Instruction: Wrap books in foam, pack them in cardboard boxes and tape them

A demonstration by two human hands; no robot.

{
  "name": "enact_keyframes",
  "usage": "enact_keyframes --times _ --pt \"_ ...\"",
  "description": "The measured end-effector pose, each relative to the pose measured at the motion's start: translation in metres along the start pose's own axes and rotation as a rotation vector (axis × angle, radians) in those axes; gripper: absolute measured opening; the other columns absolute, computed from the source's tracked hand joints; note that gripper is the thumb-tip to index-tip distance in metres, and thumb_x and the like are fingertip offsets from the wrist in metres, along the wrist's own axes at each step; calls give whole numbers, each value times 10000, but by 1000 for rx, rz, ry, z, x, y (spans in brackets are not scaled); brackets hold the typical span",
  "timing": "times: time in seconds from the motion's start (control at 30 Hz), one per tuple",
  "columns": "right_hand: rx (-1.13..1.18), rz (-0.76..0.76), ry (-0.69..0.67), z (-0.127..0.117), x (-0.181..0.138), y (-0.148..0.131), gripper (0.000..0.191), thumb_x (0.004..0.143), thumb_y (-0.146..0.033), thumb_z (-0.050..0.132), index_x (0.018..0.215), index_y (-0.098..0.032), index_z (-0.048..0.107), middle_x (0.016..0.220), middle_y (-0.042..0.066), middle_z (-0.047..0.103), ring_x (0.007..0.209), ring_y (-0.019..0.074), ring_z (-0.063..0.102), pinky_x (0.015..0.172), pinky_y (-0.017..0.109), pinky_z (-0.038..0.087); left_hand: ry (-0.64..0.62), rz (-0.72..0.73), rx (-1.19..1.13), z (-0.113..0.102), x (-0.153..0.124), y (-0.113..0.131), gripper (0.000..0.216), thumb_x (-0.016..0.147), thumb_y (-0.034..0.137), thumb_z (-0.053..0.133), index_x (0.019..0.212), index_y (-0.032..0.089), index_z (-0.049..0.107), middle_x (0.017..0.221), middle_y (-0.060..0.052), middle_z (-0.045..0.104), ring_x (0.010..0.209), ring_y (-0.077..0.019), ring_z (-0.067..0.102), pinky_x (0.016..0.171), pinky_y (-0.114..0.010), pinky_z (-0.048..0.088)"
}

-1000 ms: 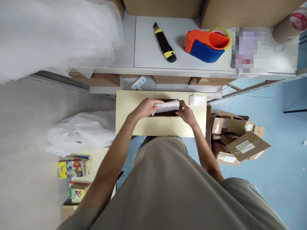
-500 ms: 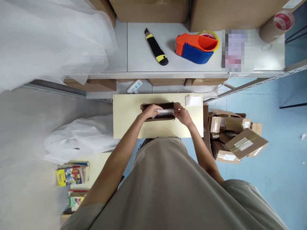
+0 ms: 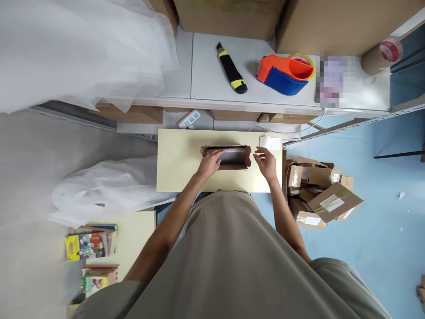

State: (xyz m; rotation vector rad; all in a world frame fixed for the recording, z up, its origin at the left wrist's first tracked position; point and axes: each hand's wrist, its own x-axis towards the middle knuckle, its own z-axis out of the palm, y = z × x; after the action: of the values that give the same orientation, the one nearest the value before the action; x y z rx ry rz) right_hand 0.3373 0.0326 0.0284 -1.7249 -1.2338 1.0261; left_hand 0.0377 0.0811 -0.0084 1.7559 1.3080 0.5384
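A small open cardboard box [image 3: 232, 165] lies on a pale yellow board [image 3: 179, 159] in front of me. A white wrapped item [image 3: 231, 154] sits inside it. My left hand [image 3: 209, 163] rests on the box's left end, fingers pressing on its near edge. My right hand [image 3: 264, 161] hovers just right of the box with fingers spread, holding nothing. A small white label [image 3: 269, 142] lies on the board beyond my right hand.
On the grey bench [image 3: 206, 71] behind lie a black and yellow utility knife [image 3: 231, 68], an orange and blue tape dispenser [image 3: 283, 70] and a tape roll [image 3: 381, 55]. Taped cardboard parcels [image 3: 320, 192] pile up at right. White plastic bags [image 3: 99, 188] and books [image 3: 88, 246] lie at left.
The white item went from being held above the box down into it. My right hand let go and moved off to the right; my left hand stays on the box.
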Motion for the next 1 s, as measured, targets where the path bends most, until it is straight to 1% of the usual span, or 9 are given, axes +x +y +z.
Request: enact_keyframes --times 0.13,0.23,0.33,0.47,0.6,0.77,0.8,0.87,1.0 --pt "-57 3 30 -4 1 12 570 930 -677 730 1271 -222 770 1304 189 824 1016 320 783 948 549 697 258 1 33 -13 -46 -1 337 1022 230 680 1335 248 805 1469 -169 714 1491 -384 591 1358 -566 394" --pt "-69 1 11 3 4 19 595 933 -705 706 1270 -220 776 1374 201 807 1039 325 790 933 547 701 401 -89 -16 -20 -60 -9 585 964 283 787 1533 211 670 1628 -217 556 1572 -415 499 1307 -570 451" --pt "-77 -22 -17 16 8 18 610 926 -708 688 1306 -239 772 1401 180 800 1041 320 789 902 532 709 380 -167 -146 -21 -54 -19 822 886 299 867 1638 200 552 1680 -225 485 1475 -407 575 1133 -511 589" --pt "-77 -44 -101 34 10 9 628 941 -668 679 1378 -224 765 1370 177 804 1033 317 788 889 510 711 310 -169 -264 -14 -38 -22 689 889 304 865 1533 201 641 1548 -172 596 1197 -284 691 1022 -408 629" --pt "-62 -19 -188 49 8 3 672 940 -652 720 1450 -215 743 1505 187 736 1109 322 795 973 532 697 240 -132 -298 -6 -31 -20 629 924 342 846 1510 203 665 1524 -168 618 1192 -273 705 1061 -417 615" --pt "-163 -67 -297 52 7 7 867 707 -576 1010 1456 -221 756 1613 188 664 1442 388 677 1271 572 539 145 -128 -241 -3 -33 -25 947 730 409 1043 1559 215 630 1576 -191 636 1413 -380 640 1252 -500 493" --pt "-181 -69 -306 51 7 9 847 698 -547 1027 1439 -229 765 1585 180 685 1450 384 671 1283 568 528 140 -137 -247 -3 -33 -27 971 714 398 1055 1564 213 625 1575 -194 642 1406 -382 647 1260 -504 483" --pt "-209 -60 -289 50 8 12 706 786 -511 982 1402 -234 776 1463 167 753 1356 361 720 1234 555 565 162 -175 -270 -4 -32 -30 955 774 370 1021 1607 209 583 1551 -193 665 1343 -356 683 1224 -490 507" --pt "-326 -31 -148 49 16 17 411 974 -486 804 1273 -205 792 1247 154 797 1064 305 769 1038 504 649 290 -235 -221 -9 -21 -36 1012 924 311 893 1780 240 358 1433 -146 710 1170 -277 730 1094 -423 582"
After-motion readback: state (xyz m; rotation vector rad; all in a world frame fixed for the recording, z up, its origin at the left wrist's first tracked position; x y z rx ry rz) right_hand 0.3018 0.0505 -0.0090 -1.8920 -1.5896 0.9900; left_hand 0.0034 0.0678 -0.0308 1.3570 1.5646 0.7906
